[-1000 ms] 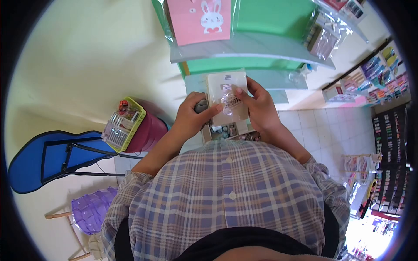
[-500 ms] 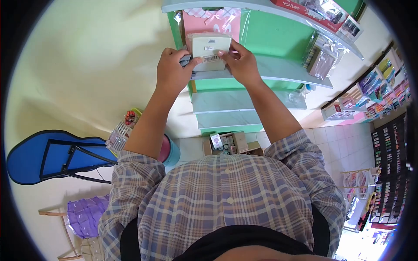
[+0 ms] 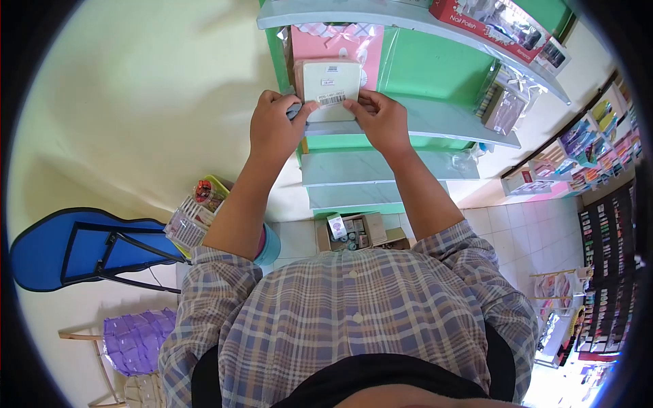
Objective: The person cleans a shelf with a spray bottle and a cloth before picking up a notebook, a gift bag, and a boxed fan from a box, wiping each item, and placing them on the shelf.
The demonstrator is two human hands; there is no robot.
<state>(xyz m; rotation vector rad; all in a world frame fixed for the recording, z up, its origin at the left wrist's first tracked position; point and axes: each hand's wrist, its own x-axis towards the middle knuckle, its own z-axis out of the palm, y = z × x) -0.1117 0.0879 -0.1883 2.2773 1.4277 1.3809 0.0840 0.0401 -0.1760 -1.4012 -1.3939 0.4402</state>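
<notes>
A white box with barcode stickers stands upright at the left end of a grey marbled shelf, in front of a pink gift bag with a bow. My left hand is closed around a crumpled grey cloth, its thumb pressed to the box's lower left edge. At the box's lower right corner, my right hand grips with the thumb in front and the fingers curled at the side and behind.
Above is another shelf with a red Nail Polish box. A clear-wrapped gift box stands at the right end of the shelf. Below are lower shelves and an open carton on the floor. A blue folded board leans at left.
The view has shifted slightly, so the shelves and box sit lower in it. My right thumb has moved down the box, and more of the barcode label shows. Both hands stay on the box.
</notes>
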